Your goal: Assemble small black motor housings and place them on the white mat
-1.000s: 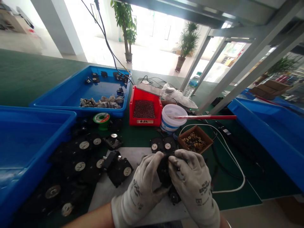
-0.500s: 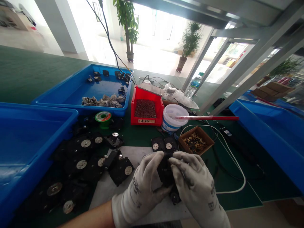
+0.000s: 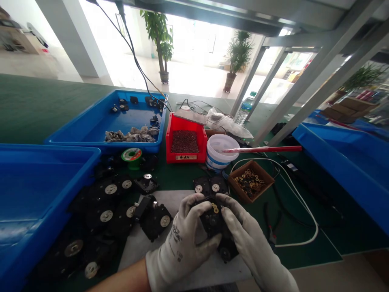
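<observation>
My left hand (image 3: 182, 237), in a white glove, grips a black plastic mechanism (image 3: 212, 221) between thumb and fingers. Small yellow gears (image 3: 215, 207) show on its upper face. My right hand (image 3: 244, 231), gloved too, has its fingers closed against the right edge of the same mechanism; the fingertips are partly hidden. Below them is another dark part with a round hub (image 3: 225, 254). Just beyond my fingers lie black units with silver discs (image 3: 215, 187). A white sheet (image 3: 133, 251) is under the work.
Many black disc units (image 3: 106, 215) crowd the left, by a blue tray (image 3: 48, 152) and solder spool (image 3: 131, 158). Ahead stand a red bin (image 3: 186, 158) of small brown pieces, a white tub (image 3: 221, 148) and a cardboard box (image 3: 252, 194) of yellow gears. Pliers (image 3: 271, 227) lie right.
My fingers have drawn apart over the mechanism, and the yellow gears on it now show. My right hand has shifted slightly right and flattened. The pliers have come into view.
</observation>
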`<state>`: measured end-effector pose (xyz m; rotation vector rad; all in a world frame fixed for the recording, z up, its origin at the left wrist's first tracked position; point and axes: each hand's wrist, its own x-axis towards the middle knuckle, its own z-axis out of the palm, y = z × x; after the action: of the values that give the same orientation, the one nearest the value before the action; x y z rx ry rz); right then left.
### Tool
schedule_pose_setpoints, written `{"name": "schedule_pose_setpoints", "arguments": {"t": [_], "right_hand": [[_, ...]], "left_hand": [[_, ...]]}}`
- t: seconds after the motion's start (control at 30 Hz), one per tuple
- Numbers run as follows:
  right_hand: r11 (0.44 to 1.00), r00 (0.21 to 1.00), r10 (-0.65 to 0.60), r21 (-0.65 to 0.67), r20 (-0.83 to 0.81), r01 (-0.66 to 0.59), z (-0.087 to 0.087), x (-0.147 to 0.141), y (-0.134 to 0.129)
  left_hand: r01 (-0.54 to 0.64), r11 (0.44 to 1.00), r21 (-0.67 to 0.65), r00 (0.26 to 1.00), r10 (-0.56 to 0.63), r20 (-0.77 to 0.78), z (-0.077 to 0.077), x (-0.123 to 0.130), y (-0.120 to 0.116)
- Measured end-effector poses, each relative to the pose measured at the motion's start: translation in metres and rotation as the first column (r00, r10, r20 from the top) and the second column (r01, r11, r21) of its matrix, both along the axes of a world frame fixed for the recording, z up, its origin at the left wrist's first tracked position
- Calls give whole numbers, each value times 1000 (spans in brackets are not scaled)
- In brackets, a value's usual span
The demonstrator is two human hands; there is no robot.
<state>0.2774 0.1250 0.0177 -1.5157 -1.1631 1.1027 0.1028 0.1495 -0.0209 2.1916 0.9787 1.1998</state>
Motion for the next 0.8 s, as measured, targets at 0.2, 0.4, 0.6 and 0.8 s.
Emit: {"name": "schedule_pose_setpoints", "arguments": {"t": [0.2,0.4,0.6,0.8], "right_hand": [[1000,998,-9,13,-64,9,-7,0,1],[1000,996,11,18,-89,-9,-4,3,4],[1000,1000,1,21,27,-1,4,4,-1],[996,988,33,77,149,-45,6,0,1]], "left_hand": [[27,999,21,999,-27,35,0,-1,2],[45,989,138,994,-59,96,0,-4,5],[17,978,206,998,-29,56,2,-5,4],[-36,970,242,999,32,17,0,0,2]]}}
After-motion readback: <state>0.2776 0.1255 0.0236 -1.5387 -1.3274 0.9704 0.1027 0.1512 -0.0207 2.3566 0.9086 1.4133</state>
